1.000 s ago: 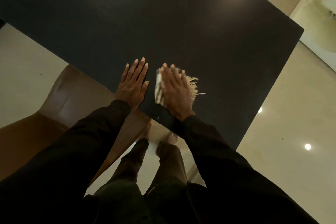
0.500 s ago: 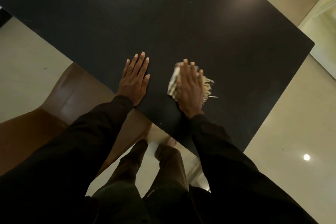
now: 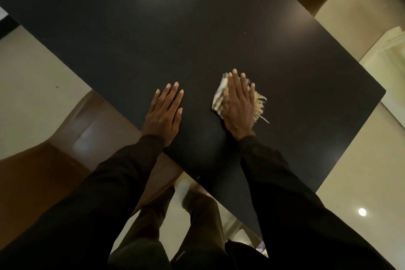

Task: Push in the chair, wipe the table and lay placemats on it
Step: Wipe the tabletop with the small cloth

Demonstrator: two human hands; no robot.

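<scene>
Table [image 3: 197,39] wipe is the step in hand, judging by the pose. Right hand [image 3: 237,103] lies flat with fingers straight, pressing a striped cloth [image 3: 218,99] onto the dark top near the close edge; its fringe [image 3: 259,105] sticks out on the outer side. Left hand [image 3: 164,114] is flat too, palm down on bare top just beside, holding nothing. It looks like a brace. Chair [image 3: 72,129] sits partly under the left edge. No placemats in view. Risks: cloth is pinned, not gripped — a fast stroke could bunch it or slip off it; fringe may shed threads; far end is a long reach — easy to skip.
</scene>
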